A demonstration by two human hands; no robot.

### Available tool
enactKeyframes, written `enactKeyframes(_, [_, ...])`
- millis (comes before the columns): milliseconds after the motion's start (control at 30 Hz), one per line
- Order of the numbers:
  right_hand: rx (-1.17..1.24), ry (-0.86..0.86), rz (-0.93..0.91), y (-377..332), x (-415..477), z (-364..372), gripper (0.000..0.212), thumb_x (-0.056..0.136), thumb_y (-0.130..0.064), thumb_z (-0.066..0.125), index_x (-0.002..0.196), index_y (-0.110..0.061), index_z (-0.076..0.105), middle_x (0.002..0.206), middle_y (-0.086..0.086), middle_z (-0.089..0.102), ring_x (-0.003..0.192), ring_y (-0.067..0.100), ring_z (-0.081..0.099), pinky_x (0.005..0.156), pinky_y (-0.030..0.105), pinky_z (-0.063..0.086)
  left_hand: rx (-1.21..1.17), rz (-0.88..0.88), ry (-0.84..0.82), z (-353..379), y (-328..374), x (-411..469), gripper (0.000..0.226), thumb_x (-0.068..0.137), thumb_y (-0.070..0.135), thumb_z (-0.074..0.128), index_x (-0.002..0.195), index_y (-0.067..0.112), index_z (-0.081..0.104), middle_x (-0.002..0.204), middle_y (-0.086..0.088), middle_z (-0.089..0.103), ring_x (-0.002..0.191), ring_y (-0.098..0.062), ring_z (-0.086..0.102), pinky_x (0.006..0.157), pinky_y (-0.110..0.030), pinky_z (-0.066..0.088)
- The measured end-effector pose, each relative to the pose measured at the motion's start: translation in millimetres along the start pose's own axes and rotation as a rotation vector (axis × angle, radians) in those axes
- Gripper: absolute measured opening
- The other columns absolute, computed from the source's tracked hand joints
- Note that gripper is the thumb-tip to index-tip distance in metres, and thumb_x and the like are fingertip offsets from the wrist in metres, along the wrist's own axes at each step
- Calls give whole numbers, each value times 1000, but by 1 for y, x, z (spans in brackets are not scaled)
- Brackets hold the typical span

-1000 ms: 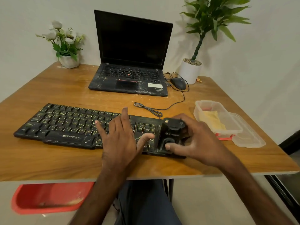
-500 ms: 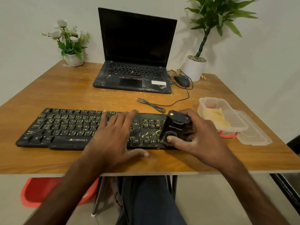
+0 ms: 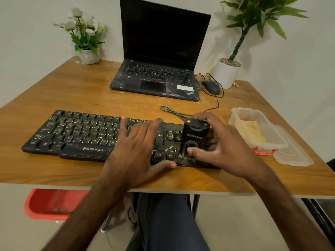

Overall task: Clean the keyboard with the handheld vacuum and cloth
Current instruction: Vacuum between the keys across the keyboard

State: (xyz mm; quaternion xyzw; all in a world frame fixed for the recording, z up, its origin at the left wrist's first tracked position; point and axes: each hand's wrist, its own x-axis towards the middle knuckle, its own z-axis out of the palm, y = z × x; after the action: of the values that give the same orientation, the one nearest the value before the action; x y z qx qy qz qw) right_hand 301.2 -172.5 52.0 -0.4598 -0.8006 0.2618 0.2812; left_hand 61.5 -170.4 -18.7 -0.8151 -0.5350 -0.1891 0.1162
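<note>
- Wooden counter (image 3: 76,91) carries black keyboard (image 3: 78,136).
- Left hand (image 3: 134,147) flat on keys, fingers spread.
- Right hand (image 3: 224,147) grips handheld vacuum (image 3: 194,137) on keyboard's right end.

Black gear on a brown wood-grain table (image 3: 72,91)

The keyboard (image 3: 81,136) is black with yellow-green key letters and white brand lettering on its front edge. The vacuum (image 3: 194,136) at its three o'clock end is black, with a pale dot on top. At twelve o'clock the laptop (image 3: 159,51) is black, with a red dot among the keys and a white sticker. At two o'clock stands a white pot (image 3: 226,75) of green leaves; at ten o'clock, white flowers (image 3: 76,12). At three o'clock a clear box (image 3: 244,110) with red clips (image 3: 262,153) holds a yellow cloth (image 3: 255,131).
</note>
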Motion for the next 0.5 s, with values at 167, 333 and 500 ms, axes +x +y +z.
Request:
enactKeyframes(167, [-72, 86, -37, 2, 13, 2, 74, 82, -23, 79, 139, -45, 36, 111, -12, 64, 93, 6, 69, 72, 23, 61, -22, 8, -31, 2, -2, -1, 107, 84, 89, 29, 153, 8, 28, 133, -13, 59, 122, -30, 57, 115, -67, 26])
enactKeyframes(333, [10, -66, -142, -9, -8, 3, 69, 81, -17, 80, 134, -42, 43, 117, -17, 60, 102, 7, 67, 74, 21, 59, -44, 17, -8, 3, -4, -2, 104, 83, 86, 32, 152, 9, 26, 125, -10, 61, 117, -28, 59, 116, -64, 27])
enactKeyframes(500, [-176, 79, -109, 1, 4, -4, 69, 83, -21, 78, 133, -47, 39, 107, -23, 58, 95, 6, 68, 74, 24, 60, -52, 17, -40, 4, -4, -2, 108, 81, 89, 25, 154, 11, 21, 127, -8, 60, 120, -27, 56, 119, -62, 20])
